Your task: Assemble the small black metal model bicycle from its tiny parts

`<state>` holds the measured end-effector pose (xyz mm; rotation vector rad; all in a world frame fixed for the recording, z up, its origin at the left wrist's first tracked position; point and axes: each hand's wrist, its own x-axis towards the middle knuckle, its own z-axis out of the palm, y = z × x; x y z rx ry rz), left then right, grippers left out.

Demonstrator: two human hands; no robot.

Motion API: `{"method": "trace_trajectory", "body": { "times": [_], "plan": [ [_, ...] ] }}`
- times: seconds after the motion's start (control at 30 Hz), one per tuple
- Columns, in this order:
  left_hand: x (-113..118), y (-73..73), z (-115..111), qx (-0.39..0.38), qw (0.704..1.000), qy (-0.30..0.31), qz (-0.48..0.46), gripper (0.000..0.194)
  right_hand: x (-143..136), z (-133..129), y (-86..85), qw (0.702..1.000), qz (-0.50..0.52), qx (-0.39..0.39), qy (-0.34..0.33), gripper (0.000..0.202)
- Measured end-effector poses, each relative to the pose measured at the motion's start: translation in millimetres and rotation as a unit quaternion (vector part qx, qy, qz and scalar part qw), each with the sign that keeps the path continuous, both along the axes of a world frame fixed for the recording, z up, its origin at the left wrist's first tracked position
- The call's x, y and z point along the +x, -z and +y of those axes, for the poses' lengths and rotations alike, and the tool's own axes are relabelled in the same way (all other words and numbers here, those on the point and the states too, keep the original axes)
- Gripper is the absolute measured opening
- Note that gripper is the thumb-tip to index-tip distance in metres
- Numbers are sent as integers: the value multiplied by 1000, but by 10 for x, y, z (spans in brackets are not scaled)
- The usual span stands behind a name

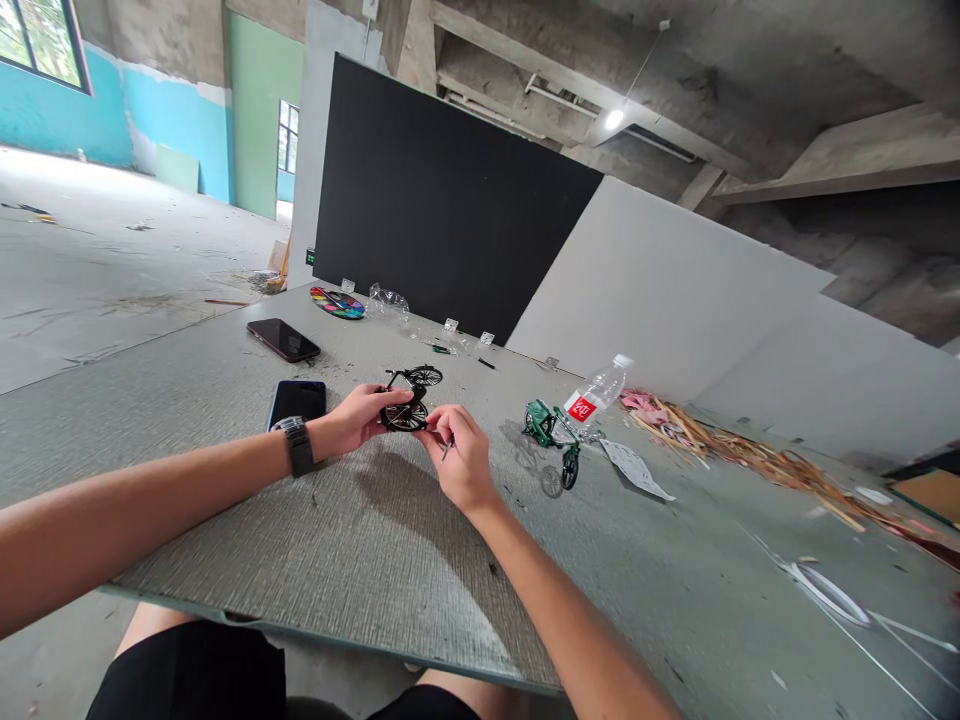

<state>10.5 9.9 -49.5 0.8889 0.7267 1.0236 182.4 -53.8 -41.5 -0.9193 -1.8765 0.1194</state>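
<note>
A small black model bicycle (405,415) is held above the table by my left hand (367,413), whose thumb and fingers close on its frame near one wheel. One spoked wheel faces me; the other points away. Close against the near wheel, my right hand (459,450) is pinched, with a thin dark piece poking out below its fingers; I cannot make out what it is. To the right stands a green model bicycle (553,430), its dark front wheel toward me.
Two phones, one (283,340) farther back and one (298,400) by my left wrist, lie left. A paint palette (339,303) and clear plastic packaging (388,300) sit behind. Rightward are a water bottle (600,388), a printed sheet (636,470), wood strips (750,450) and a white strap coil (831,594).
</note>
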Motion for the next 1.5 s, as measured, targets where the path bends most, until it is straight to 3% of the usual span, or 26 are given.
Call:
{"method": "trace_trajectory", "body": {
  "times": [0.37, 0.83, 1.5],
  "plan": [
    [13, -61, -40, -18, 1000, -20, -7, 23, -11, 24, 53, 997, 66, -31, 22, 36],
    [2, -48, -33, -13, 1000, -5, -15, 17, -27, -4, 29, 999, 49, -6, 17, 35],
    [-10, -44, 0, 5, 1000, -29, -6, 27, -4, 11, 29, 1000, 18, -8, -11, 31]
  ]
}}
